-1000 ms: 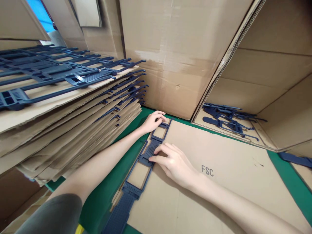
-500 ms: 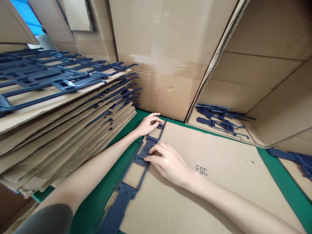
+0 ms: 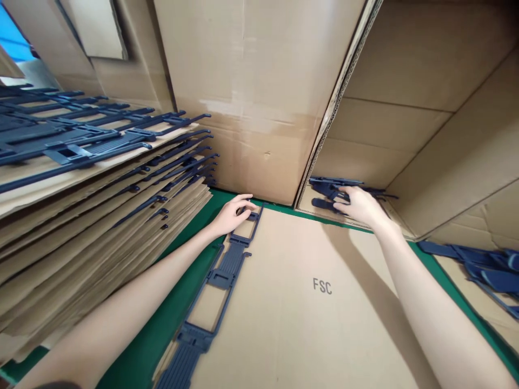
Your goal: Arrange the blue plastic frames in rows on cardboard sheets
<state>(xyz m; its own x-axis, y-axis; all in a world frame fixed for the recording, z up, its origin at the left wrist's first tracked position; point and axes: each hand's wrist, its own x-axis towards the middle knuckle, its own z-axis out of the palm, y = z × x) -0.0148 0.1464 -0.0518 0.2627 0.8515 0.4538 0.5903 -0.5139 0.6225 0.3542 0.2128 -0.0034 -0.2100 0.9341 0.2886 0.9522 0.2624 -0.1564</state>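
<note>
A row of dark blue plastic frames (image 3: 221, 277) lies along the left edge of a flat cardboard sheet (image 3: 284, 313) marked FSC. At the row's far end my left hand (image 3: 233, 215) rests with fingers curved over the last frame, thumb and fingers apart. My right hand (image 3: 359, 205) reaches into an open cardboard box at the right, its fingers at a small pile of similar blue parts (image 3: 324, 189). Thumb and forefinger are around the pile's near parts; whether they grip one is unclear.
Cardboard sheets layered with blue parts form a tall stack (image 3: 170, 178) at the left. A large carton (image 3: 251, 108) stands behind the sheet. More blue parts (image 3: 478, 265) lie at the right edge, over the green tabletop (image 3: 150, 329).
My right hand has left the middle of the row and moved right into the open box. My left hand stays at the row's far end. The view has shifted somewhat to the right.
</note>
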